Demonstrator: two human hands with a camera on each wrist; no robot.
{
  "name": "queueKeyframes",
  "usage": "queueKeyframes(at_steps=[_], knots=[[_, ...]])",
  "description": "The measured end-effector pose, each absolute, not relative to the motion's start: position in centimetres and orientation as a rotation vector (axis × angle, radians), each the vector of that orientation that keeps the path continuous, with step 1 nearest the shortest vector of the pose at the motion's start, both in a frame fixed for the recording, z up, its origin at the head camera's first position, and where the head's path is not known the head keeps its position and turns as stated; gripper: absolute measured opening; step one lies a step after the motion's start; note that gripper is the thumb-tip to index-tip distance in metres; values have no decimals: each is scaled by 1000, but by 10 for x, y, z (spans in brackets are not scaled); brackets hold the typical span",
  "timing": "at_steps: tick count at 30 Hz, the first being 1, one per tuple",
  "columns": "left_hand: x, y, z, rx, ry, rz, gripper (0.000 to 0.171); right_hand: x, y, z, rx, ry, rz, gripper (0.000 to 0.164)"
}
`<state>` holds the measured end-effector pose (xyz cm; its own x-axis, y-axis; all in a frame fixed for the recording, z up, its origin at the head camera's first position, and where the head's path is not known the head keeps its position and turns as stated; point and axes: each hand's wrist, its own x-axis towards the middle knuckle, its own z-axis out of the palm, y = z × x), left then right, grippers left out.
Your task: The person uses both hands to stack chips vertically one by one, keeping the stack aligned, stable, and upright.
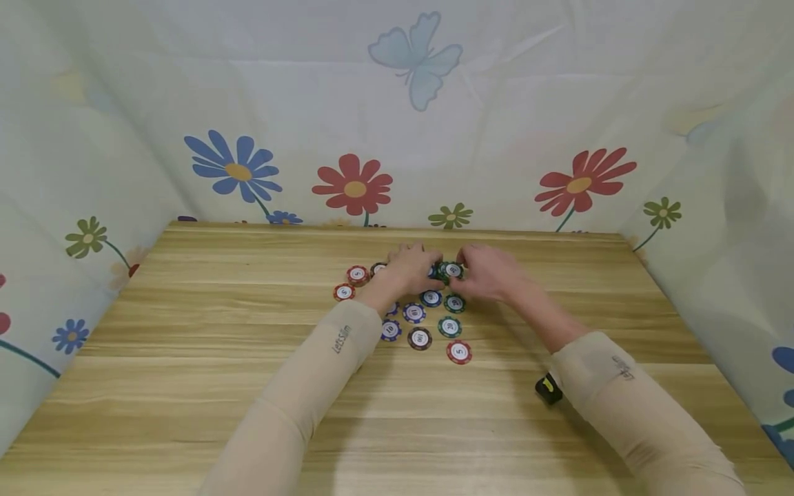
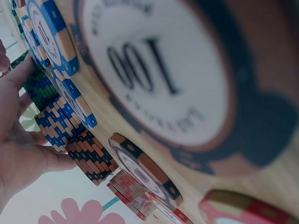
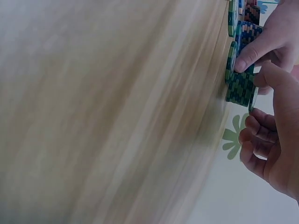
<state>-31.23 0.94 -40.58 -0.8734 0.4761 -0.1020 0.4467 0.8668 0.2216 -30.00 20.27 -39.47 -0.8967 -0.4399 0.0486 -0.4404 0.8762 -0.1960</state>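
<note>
My right hand (image 1: pixel 490 272) pinches a green poker chip (image 1: pixel 453 270) marked 20, between thumb and fingers, at the top of a green chip stack (image 3: pixel 239 89). Its other fingers are curled, seen in the right wrist view. My left hand (image 1: pixel 409 265) grips around the green stack from the left, thumb on the near side. More of its fingers reach over a blue chip stack (image 2: pixel 60 123) and a black-and-brown chip stack (image 2: pixel 92 156). A red chip stack (image 2: pixel 126 191) stands past these. My left hand partly hides the row in the head view.
Loose chips lie nearer me, among them a blue chip (image 1: pixel 414 313), a black 100 chip (image 1: pixel 420 338), a green chip (image 1: pixel 450 326) and a red chip (image 1: pixel 459 352). A small black-and-yellow object (image 1: pixel 548 389) sits beside my right sleeve. A flowered curtain (image 1: pixel 509 110) borders the wooden table (image 1: pixel 248 413).
</note>
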Motion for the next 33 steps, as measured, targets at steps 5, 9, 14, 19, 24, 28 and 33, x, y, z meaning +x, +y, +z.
queueKeyframes(at_steps=[5,9,14,19,24,28,33], knots=[[-313,10,-407,716,2885,279,59,-301,199,-397,718,-3029,330,40],[-314,11,-407,720,2885,269,60,-301,198,-398,714,-3021,327,41],[-314,10,-406,724,2882,259,61,-300,200,-398,737,-3015,324,47],[-313,10,-405,724,2879,256,61,-296,200,-396,743,-3019,348,47],[-312,10,-404,723,2880,265,60,-296,202,-397,751,-3005,355,42],[-312,10,-405,728,2878,268,59,-296,203,-399,763,-2985,371,40],[-312,10,-404,740,2876,262,60,-296,204,-399,761,-2993,383,47]])
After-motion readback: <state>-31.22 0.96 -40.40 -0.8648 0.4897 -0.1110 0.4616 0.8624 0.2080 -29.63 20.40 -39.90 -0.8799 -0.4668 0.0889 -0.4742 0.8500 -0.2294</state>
